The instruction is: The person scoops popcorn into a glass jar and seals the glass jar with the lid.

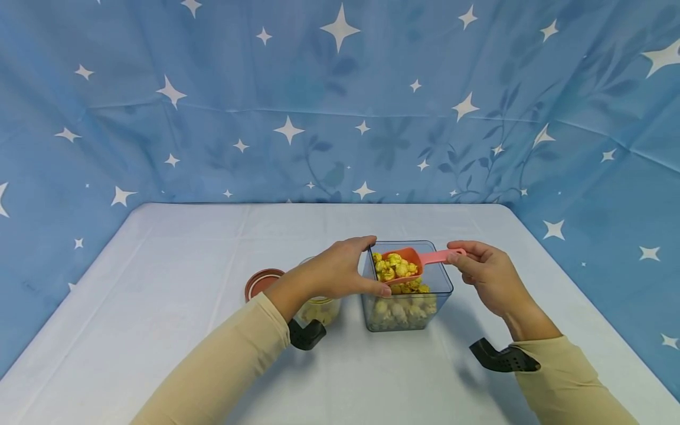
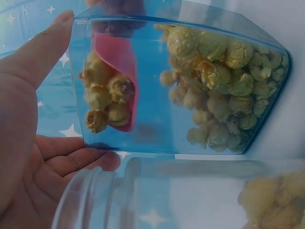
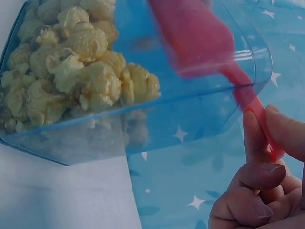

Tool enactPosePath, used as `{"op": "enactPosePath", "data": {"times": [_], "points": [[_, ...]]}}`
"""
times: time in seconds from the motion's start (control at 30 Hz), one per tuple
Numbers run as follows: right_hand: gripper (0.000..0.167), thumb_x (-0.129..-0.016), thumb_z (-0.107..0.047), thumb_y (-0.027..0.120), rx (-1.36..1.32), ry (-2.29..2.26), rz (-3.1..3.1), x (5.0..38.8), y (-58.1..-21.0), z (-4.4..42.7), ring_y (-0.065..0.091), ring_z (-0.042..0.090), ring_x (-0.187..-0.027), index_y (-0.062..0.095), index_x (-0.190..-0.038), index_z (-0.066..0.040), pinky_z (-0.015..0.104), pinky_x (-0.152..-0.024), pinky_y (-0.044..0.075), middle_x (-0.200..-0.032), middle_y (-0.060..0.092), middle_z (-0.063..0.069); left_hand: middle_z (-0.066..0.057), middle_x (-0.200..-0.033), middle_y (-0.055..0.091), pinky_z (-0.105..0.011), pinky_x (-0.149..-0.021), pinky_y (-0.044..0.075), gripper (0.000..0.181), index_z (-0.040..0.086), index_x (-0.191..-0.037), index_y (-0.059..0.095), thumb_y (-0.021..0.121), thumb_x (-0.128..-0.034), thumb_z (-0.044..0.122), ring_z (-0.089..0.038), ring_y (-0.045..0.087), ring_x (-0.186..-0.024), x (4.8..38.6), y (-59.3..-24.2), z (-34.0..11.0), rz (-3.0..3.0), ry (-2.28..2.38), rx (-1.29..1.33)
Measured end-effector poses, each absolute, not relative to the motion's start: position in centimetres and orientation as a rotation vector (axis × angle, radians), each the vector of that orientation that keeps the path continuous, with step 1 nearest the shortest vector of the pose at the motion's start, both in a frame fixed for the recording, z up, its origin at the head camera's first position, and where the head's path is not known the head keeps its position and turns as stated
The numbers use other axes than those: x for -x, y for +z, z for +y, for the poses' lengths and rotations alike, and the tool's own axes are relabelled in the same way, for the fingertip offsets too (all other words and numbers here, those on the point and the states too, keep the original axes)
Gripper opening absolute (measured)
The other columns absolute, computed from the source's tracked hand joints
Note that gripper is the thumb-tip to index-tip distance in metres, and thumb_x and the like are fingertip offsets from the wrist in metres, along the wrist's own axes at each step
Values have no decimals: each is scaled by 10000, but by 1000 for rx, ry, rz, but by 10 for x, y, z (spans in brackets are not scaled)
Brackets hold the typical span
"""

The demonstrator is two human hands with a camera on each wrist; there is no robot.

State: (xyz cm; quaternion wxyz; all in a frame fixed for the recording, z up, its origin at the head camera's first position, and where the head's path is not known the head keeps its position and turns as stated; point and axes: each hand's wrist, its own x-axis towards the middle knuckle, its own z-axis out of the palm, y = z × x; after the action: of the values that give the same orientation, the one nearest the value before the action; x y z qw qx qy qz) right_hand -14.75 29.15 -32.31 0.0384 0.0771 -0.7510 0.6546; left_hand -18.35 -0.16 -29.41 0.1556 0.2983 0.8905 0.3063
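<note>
A clear bluish container (image 1: 401,313) holds popcorn (image 3: 71,71) in its lower part. Inside its top lies a pink scoop (image 1: 414,260) loaded with yellow popcorn (image 2: 105,98). My right hand (image 1: 491,280) pinches the scoop's handle (image 3: 255,107) between thumb and fingers, just past the container's right rim. With my left hand (image 1: 340,268) I grip the container's left rim, thumb on the near side and fingers at the far side; in the left wrist view the left hand (image 2: 28,119) spans the container's top edge.
Left of the container, partly behind my left wrist, stands a clear jar (image 1: 321,310) with popcorn in it. A red-rimmed round lid (image 1: 260,283) lies farther left on the white table (image 1: 159,307). A blue starry cloth (image 1: 319,88) hangs behind.
</note>
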Motion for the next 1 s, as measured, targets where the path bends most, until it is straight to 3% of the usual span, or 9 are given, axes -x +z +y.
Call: {"op": "enactPosePath", "data": {"times": [0.37,0.63,0.8,1.0], "points": [[122,-999,-76,620,-149,2025,-2266,150,-322,286,429,136,-670,660,-1114,-79,260,-562,351,-830,648,-49,-55,-1590,346,-432,-1135,339,1030,116,-1594,257,794,-817,529,-221,334,-1444,184,-296,-1,2544,885,-845],[125,-999,-97,627,-122,2081,-2205,152,-326,282,425,121,-673,693,-1043,-194,236,-569,374,-811,621,-54,-55,-1582,359,-437,-1128,349,1026,118,-1592,261,792,-818,532,-218,340,-1440,183,-295,-1,2548,875,-839],[97,-1001,-140,635,-72,2075,-2229,153,-326,283,412,125,-673,679,-1079,-175,231,-578,384,-811,560,-37,-49,-1581,361,-437,-1127,352,1016,124,-1590,269,790,-819,534,-216,344,-1437,183,-295,-2,2551,872,-843],[115,-1008,-134,622,-63,2072,-2258,151,-325,290,414,131,-666,695,-1059,-207,231,-570,379,-845,592,-37,-54,-1577,366,-443,-1122,357,1015,121,-1590,269,793,-820,525,-220,350,-1433,183,-295,-2,2547,886,-836]]}}
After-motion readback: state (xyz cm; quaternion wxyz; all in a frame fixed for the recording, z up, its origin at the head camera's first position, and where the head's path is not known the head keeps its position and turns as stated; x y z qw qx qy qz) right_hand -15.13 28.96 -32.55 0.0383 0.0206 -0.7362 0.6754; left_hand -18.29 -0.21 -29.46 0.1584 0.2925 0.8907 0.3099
